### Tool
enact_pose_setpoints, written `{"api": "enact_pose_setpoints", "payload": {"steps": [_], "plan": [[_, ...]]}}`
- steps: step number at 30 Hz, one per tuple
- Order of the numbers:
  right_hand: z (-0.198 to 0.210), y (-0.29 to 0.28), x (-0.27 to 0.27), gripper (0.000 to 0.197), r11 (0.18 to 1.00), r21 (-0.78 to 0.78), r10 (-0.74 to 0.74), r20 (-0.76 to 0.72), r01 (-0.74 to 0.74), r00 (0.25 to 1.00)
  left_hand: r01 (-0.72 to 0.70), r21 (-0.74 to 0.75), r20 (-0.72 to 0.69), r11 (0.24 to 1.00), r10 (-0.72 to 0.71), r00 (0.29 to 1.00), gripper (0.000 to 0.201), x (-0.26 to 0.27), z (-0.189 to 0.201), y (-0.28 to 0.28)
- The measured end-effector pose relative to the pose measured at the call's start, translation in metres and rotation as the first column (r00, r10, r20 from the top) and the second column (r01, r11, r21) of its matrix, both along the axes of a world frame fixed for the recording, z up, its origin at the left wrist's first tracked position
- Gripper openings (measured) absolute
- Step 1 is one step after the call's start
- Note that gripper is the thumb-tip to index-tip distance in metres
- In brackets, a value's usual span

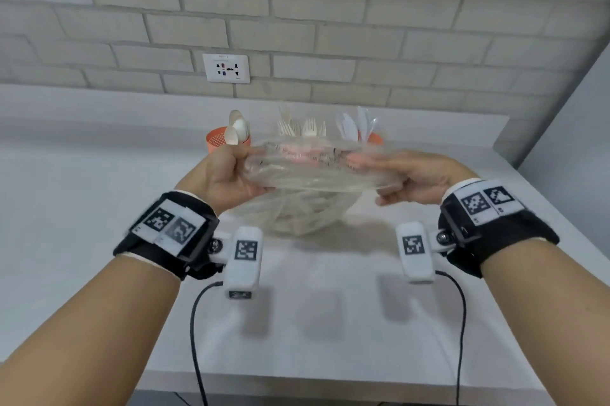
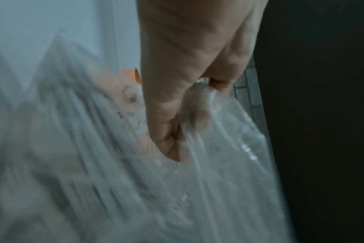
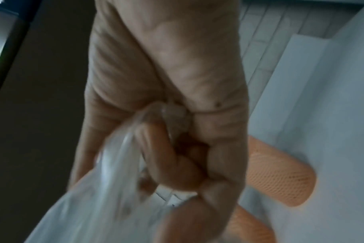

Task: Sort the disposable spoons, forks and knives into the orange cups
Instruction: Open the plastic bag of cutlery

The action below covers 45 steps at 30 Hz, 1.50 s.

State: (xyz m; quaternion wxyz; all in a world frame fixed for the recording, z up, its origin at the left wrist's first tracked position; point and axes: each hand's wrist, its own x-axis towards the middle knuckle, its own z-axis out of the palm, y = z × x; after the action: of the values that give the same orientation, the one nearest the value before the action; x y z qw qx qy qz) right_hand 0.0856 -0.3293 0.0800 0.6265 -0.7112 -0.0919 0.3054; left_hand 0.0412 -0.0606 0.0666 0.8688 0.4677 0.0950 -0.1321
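A clear plastic bag (image 1: 307, 187) hangs above the white counter, stretched between both hands; pale cutlery shows faintly through its sagging bottom. My left hand (image 1: 227, 171) grips the bag's left edge with curled fingers (image 2: 166, 136). My right hand (image 1: 412, 181) grips the right edge, fingers (image 3: 177, 157) bunched round the plastic (image 3: 106, 197). Behind the bag stand orange mesh cups: the left cup (image 1: 216, 138) holds spoons (image 1: 237, 128), forks (image 1: 305, 128) rise in the middle with their cup hidden, and the right cup (image 1: 375, 138) holds knives (image 1: 355, 124). Orange cups (image 3: 278, 172) show in the right wrist view.
The white counter (image 1: 99, 207) runs to a grey brick wall with a power socket (image 1: 226, 68). A white side wall (image 1: 577, 141) bounds the right. The counter's front edge (image 1: 297, 382) lies near me, with two black cables hanging over it.
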Motion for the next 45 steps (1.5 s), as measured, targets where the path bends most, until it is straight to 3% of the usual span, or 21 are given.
{"api": "enact_pose_setpoints", "payload": {"steps": [3, 4, 7, 9, 12, 15, 16, 17, 20, 22, 24, 25, 27, 29, 31, 33, 36, 39, 41, 43, 45], "plan": [[-0.02, -0.008, 0.001, 0.045, 1.0, -0.016, 0.023, -0.112, -0.025, 0.993, 0.185, 0.309, 0.004, 0.933, -0.195, 0.981, 0.026, -0.012, -0.016, 0.008], [-0.026, -0.009, 0.0, 0.044, 0.999, 0.039, 0.017, -0.156, -0.011, 0.988, 0.278, 0.445, -0.021, 0.851, -0.301, 0.954, 0.031, -0.017, -0.019, 0.01], [-0.044, -0.007, 0.001, 0.043, 0.988, 0.149, -0.013, -0.228, 0.048, 0.974, 0.425, 0.785, -0.17, 0.451, -0.503, 0.847, 0.016, -0.024, -0.024, 0.007], [-0.055, -0.003, 0.0, 0.036, 0.986, 0.136, -0.064, -0.204, 0.093, 0.977, 0.358, 0.908, -0.228, 0.216, -0.463, 0.857, 0.021, -0.021, -0.026, -0.002], [-0.069, 0.006, -0.003, 0.024, 0.993, 0.01, -0.116, -0.086, 0.117, 0.989, 0.204, 0.979, -0.187, -0.01, -0.442, 0.877, 0.054, -0.019, -0.034, -0.031], [-0.077, 0.008, -0.008, 0.025, 0.959, -0.266, -0.07, 0.131, 0.103, 0.989, 0.006, 0.99, -0.075, -0.138, -0.501, 0.862, 0.031, -0.018, -0.052, -0.055], [-0.076, 0.007, -0.011, 0.03, 0.92, -0.377, -0.027, 0.199, 0.102, 0.98, -0.033, 0.994, -0.022, -0.107, -0.473, 0.881, 0.019, -0.015, -0.058, -0.055], [-0.073, 0.005, -0.013, 0.035, 0.875, -0.475, 0.033, 0.257, 0.096, 0.966, -0.026, 1.0, 0.023, -0.001, -0.404, 0.915, 0.011, -0.012, -0.063, -0.053], [-0.062, 0.001, -0.018, 0.052, 0.753, -0.64, 0.247, 0.49, 0.153, 0.836, 0.023, 0.84, 0.067, 0.542, -0.147, 0.987, 0.014, -0.004, -0.064, -0.048], [-0.054, 0.012, -0.031, 0.053, 0.797, -0.524, 0.266, 0.75, 0.299, 0.606, 0.024, 0.631, 0.037, 0.775, -0.061, 0.997, 0.021, -0.002, -0.058, -0.051], [-0.05, 0.028, -0.046, 0.034, 0.893, -0.309, 0.215, 0.932, 0.328, 0.293, 0.033, 0.508, 0.028, 0.861, -0.055, 0.998, 0.012, -0.002, -0.051, -0.056], [-0.052, 0.036, -0.051, 0.024, 0.919, -0.289, 0.233, 0.947, 0.267, 0.222, 0.062, 0.499, 0.048, 0.865, -0.099, 0.994, 0.012, -0.002, -0.048, -0.056], [-0.063, 0.046, -0.054, 0.014, 0.906, -0.416, 0.373, 0.871, 0.076, 0.321, 0.095, 0.607, 0.125, 0.789, -0.213, 0.969, 0.046, -0.002, -0.048, -0.054], [-0.076, 0.05, -0.049, 0.022, 0.812, -0.583, 0.518, 0.717, -0.005, 0.466, 0.038, 0.851, 0.184, 0.523, -0.365, 0.913, 0.046, -0.007, -0.046, -0.053], [-0.083, 0.05, -0.041, 0.036, 0.742, -0.666, 0.539, 0.659, 0.075, 0.524, -0.19, 0.967, 0.249, 0.171, -0.463, 0.851, 0.019, -0.007, -0.047, -0.052], [-0.084, 0.052, -0.037, 0.059, 0.669, -0.726, 0.537, 0.619, 0.157, 0.574, -0.413, 0.911, 0.375, 0.016, -0.455, 0.808, 0.009, -0.003, -0.048, -0.049], [-0.085, 0.054, -0.031, 0.074, 0.526, -0.835, 0.548, 0.479, 0.162, 0.686, -0.436, 0.897, 0.422, 0.072, -0.427, 0.8, 0.011, 0.002, -0.057, -0.04], [-0.088, 0.055, -0.023, 0.074, 0.46, -0.874, 0.556, 0.423, 0.159, 0.715, -0.296, 0.925, 0.375, 0.238, -0.457, 0.806, 0.041, -0.003, -0.058, -0.036], [-0.087, 0.058, -0.02, 0.073, 0.404, -0.9, 0.572, 0.387, 0.163, 0.723, -0.238, 0.921, 0.375, 0.307, -0.539, 0.754, 0.055, -0.006, -0.053, -0.036], [-0.081, 0.062, -0.018, 0.058, 0.363, -0.919, 0.591, 0.353, 0.152, 0.725, -0.216, 0.942, 0.332, 0.257, -0.616, 0.714, 0.05, -0.006, -0.047, -0.037], [-0.078, 0.069, -0.014, 0.036, 0.424, -0.89, 0.589, 0.41, 0.166, 0.697, -0.221, 0.973, 0.212, 0.06, -0.605, 0.767, 0.042, -0.006, -0.044, -0.041]]}}
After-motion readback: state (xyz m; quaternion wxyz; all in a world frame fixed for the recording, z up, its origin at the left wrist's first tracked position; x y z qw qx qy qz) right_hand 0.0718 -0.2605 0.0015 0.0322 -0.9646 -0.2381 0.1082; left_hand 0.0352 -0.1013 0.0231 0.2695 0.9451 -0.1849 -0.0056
